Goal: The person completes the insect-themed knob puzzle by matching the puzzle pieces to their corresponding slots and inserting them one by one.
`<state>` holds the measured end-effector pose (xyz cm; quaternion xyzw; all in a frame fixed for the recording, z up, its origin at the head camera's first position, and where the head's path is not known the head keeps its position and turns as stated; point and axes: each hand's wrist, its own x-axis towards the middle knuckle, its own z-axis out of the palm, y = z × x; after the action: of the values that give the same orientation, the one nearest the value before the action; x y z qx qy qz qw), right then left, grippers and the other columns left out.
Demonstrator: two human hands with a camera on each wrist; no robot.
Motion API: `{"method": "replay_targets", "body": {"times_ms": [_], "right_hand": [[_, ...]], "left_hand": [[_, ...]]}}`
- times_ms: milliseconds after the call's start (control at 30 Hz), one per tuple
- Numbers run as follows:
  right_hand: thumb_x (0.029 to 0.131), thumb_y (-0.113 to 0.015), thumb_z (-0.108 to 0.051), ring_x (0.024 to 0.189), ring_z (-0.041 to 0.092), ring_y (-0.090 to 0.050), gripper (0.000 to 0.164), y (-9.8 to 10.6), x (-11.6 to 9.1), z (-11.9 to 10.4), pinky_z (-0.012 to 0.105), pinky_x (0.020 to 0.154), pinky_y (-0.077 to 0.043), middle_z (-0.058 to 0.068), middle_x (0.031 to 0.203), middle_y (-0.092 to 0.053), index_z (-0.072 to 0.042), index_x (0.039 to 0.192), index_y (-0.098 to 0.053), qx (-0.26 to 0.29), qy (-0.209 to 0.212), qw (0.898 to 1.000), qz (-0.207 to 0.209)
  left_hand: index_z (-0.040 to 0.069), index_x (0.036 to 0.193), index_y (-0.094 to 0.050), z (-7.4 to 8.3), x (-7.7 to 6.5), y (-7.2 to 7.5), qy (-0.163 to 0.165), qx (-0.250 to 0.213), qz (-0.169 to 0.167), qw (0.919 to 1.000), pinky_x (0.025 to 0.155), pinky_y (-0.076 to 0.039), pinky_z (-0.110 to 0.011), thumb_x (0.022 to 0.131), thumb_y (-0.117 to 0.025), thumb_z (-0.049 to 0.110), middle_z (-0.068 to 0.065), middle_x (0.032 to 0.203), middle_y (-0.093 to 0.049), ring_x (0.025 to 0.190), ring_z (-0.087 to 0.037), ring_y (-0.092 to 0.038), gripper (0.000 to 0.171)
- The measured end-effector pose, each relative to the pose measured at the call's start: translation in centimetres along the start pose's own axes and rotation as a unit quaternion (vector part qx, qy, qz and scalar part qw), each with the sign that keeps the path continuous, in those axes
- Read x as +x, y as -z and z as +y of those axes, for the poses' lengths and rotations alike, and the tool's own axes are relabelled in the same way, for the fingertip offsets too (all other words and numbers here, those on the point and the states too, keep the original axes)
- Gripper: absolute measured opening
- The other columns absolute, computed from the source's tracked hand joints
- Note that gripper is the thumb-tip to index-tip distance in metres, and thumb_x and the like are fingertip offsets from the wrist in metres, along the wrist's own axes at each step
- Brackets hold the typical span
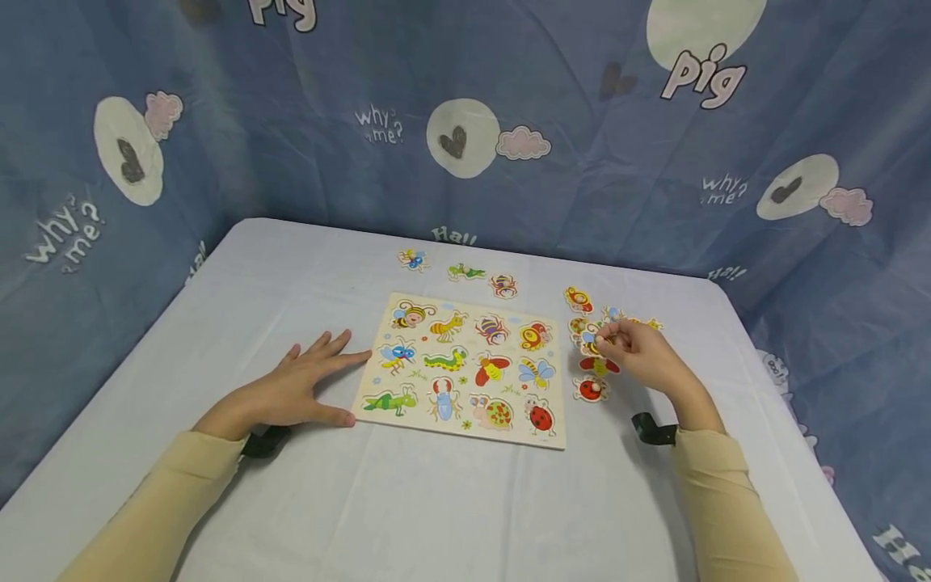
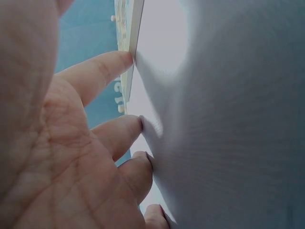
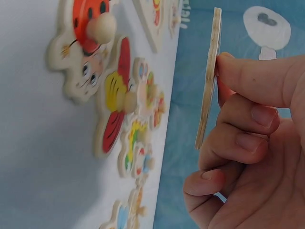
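Observation:
A flat wooden insect puzzle board (image 1: 458,431) lies on the table, with printed bugs in several rows. My left hand (image 1: 298,386) rests spread at its left side, thumb and index finger touching the edge; in the left wrist view a fingertip (image 2: 125,58) meets the board's side. My right hand (image 1: 647,354) pinches a bee puzzle piece (image 1: 590,339) above the loose pieces right of the board. The right wrist view shows that wooden piece (image 3: 209,78) edge-on, raised off the table. Below it lie a red-winged fly piece (image 3: 112,88) and a ladybug piece (image 3: 88,19), both with knobs.
Behind the board lie a mosquito piece (image 1: 412,259), a grasshopper piece (image 1: 465,272) and a spider piece (image 1: 503,285). A red and yellow piece (image 1: 579,300) sits at the back of the right-hand cluster. A printed blue curtain (image 1: 305,162) hangs behind the white-covered table (image 1: 429,517).

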<state>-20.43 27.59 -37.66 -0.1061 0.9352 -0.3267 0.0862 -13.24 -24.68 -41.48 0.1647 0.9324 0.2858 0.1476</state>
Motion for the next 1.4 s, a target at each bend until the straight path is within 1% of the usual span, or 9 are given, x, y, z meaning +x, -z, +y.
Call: {"method": "replay_targets", "body": {"times_ms": [133,300,467,667,933,1067,1233,1400], "right_hand": [[0.107,-0.067,-0.024,0.063,0.016,-0.045,0.027,0.0,0.6,-1.0,0.029,0.058,-0.038,0.0,0.071,-0.046,-0.001,0.12,-0.066,0.0,0.0,1.0,-0.009],[0.107,-0.068,-0.025,0.063,0.018,-0.046,0.026,0.0,1.5,-2.1,0.03,0.059,-0.041,0.001,0.071,-0.046,-0.001,0.118,-0.066,-0.003,0.01,1.0,-0.005],[0.107,-0.068,-0.026,0.062,0.017,-0.045,0.025,-0.2,2.1,-2.8,0.03,0.058,-0.041,0.002,0.073,-0.047,-0.004,0.118,-0.065,0.0,0.012,1.0,-0.012],[0.108,-0.066,-0.027,0.061,0.017,-0.044,0.025,-0.7,2.9,-3.5,0.03,0.056,-0.041,0.001,0.072,-0.047,-0.005,0.12,-0.065,0.003,0.025,1.0,-0.018],[0.109,-0.065,-0.027,0.065,0.018,-0.046,0.027,-1.3,3.7,-4.4,0.03,0.059,-0.041,0.001,0.073,-0.048,-0.003,0.121,-0.067,0.002,0.034,0.999,-0.017],[0.109,-0.064,-0.026,0.067,0.018,-0.045,0.028,-1.6,4.2,-5.0,0.031,0.061,-0.04,0.001,0.075,-0.048,-0.002,0.124,-0.067,0.011,0.035,0.999,-0.022],[0.109,-0.064,-0.027,0.069,0.02,-0.046,0.027,-2.0,4.8,-5.6,0.032,0.064,-0.041,0.003,0.078,-0.05,-0.004,0.123,-0.067,0.014,0.034,0.999,-0.027],[0.11,-0.064,-0.027,0.069,0.021,-0.046,0.025,-2.5,5.5,-6.6,0.035,0.064,-0.043,0.003,0.078,-0.051,-0.006,0.122,-0.068,0.018,0.05,0.998,-0.024]], "left_hand": [[0.025,0.163,-0.048,-0.1,0.0,0.0,0.001,-0.002,-0.002,1.0,0.125,0.002,-0.082,0.076,-0.094,0.055,-0.026,0.179,-0.014,0.165,-0.055,-0.003,0.103],[0.026,0.163,-0.048,-0.1,-0.1,0.0,-0.001,-0.004,-0.004,1.0,0.125,0.003,-0.081,0.076,-0.093,0.055,-0.025,0.179,-0.014,0.165,-0.055,-0.003,0.103],[0.025,0.163,-0.048,0.0,0.1,0.0,-0.002,-0.005,-0.005,1.0,0.125,0.003,-0.082,0.077,-0.093,0.055,-0.026,0.179,-0.014,0.165,-0.055,-0.002,0.102],[0.025,0.164,-0.047,-0.1,0.2,-0.1,-0.003,-0.001,-0.005,1.0,0.125,0.003,-0.082,0.077,-0.093,0.055,-0.026,0.179,-0.014,0.165,-0.055,-0.002,0.103],[0.026,0.164,-0.047,-0.3,0.2,-0.1,-0.002,-0.001,-0.006,1.0,0.125,0.003,-0.082,0.077,-0.093,0.056,-0.026,0.179,-0.013,0.165,-0.055,-0.002,0.103],[0.026,0.164,-0.047,-0.5,0.1,-0.1,-0.003,0.003,-0.005,1.0,0.125,0.003,-0.082,0.077,-0.093,0.056,-0.026,0.179,-0.013,0.165,-0.055,-0.002,0.102],[0.026,0.164,-0.047,-0.3,0.1,0.0,-0.008,0.003,-0.004,1.0,0.124,0.002,-0.082,0.078,-0.093,0.055,-0.026,0.179,-0.014,0.165,-0.056,-0.003,0.102],[0.024,0.163,-0.048,-0.1,0.1,0.2,-0.017,0.004,0.0,0.9998,0.122,0.0,-0.084,0.077,-0.094,0.052,-0.028,0.178,-0.015,0.164,-0.058,-0.005,0.102]]}}
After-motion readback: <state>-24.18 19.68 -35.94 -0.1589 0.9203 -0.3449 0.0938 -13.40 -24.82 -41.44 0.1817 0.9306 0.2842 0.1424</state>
